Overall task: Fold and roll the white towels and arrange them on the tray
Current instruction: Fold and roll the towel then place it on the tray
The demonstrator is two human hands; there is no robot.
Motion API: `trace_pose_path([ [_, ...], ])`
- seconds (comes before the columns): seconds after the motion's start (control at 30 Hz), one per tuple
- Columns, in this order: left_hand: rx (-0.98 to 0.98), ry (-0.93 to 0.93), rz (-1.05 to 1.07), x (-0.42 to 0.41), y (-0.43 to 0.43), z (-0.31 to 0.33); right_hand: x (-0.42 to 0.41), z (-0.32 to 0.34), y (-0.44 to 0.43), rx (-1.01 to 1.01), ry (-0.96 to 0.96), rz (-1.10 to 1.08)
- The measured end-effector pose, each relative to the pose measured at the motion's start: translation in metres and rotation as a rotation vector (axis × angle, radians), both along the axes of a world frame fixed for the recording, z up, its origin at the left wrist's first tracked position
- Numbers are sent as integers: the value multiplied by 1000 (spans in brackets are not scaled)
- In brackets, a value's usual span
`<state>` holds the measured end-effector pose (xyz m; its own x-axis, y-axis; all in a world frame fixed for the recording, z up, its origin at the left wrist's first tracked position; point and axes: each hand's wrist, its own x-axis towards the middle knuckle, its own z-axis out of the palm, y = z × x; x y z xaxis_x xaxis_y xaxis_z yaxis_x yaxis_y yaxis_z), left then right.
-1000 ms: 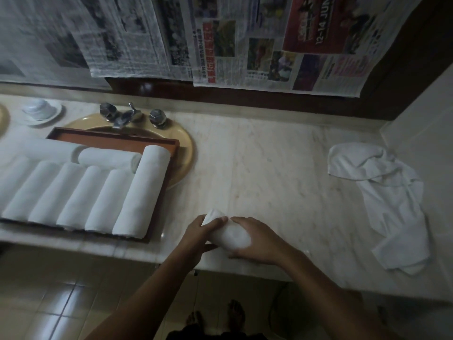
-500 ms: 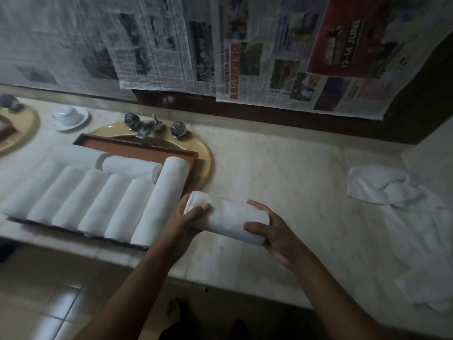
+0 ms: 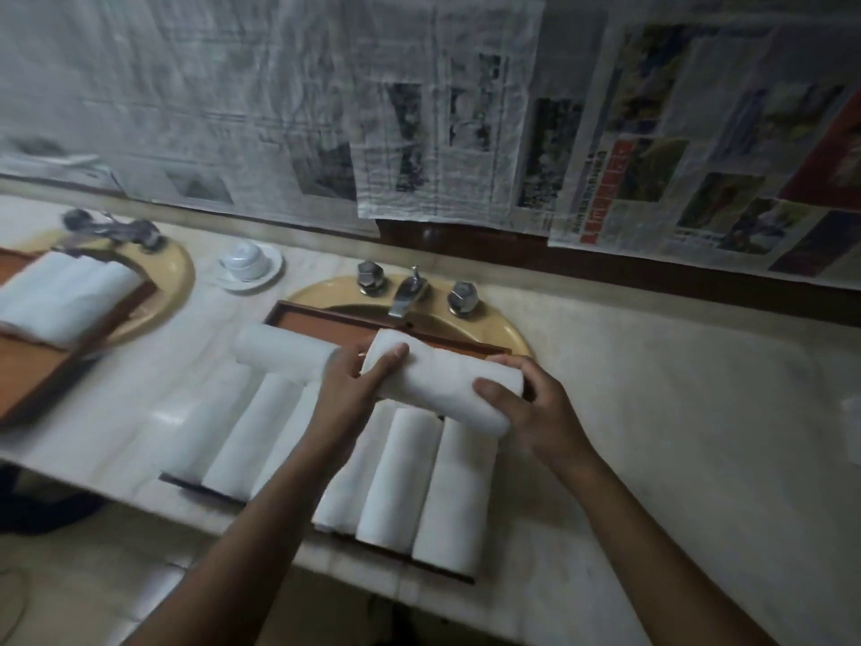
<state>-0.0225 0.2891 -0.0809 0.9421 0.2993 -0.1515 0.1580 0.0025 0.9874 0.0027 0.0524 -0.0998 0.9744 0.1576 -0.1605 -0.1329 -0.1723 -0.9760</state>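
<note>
dim bathroom, with newspaper sheets covering the far wall above a pale marble counter. a wooden tray lies across a yellow sink, on the near side of the tap. a row of rolled white towels fills its near part, and one crosswise roll lies along the far left. we hold a fresh rolled towel crosswise over the row, far right, next to that roll; whether it already rests there we cannot tell. our left hand grips its left end, thumb on top; our right hand is curled around its right end. we judge it is about to be set down. if we let go unevenly, its outer layer may spring open and the roll slacken; pressing too hard could shove the row beneath out of line. the tray's near edge sits close to the counter's lip, so a push towards us might tip it. at far left a second tray holds more towels.
</note>
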Motion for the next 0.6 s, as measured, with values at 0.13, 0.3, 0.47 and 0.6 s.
trace_pose_path([
  [0.13,42,1,-58,40,78,13,42,-3,80,-27,-33,-75],
  [0.3,56,77,-94,94,170,7,99,-2,165,-141,-13,-77],
  [0.47,207,183,-94,141,234,-23,149,-17,232,-293,82,-75],
  [0.6,278,280,-115,167,265,-47,167,-35,267,-376,224,-62],
])
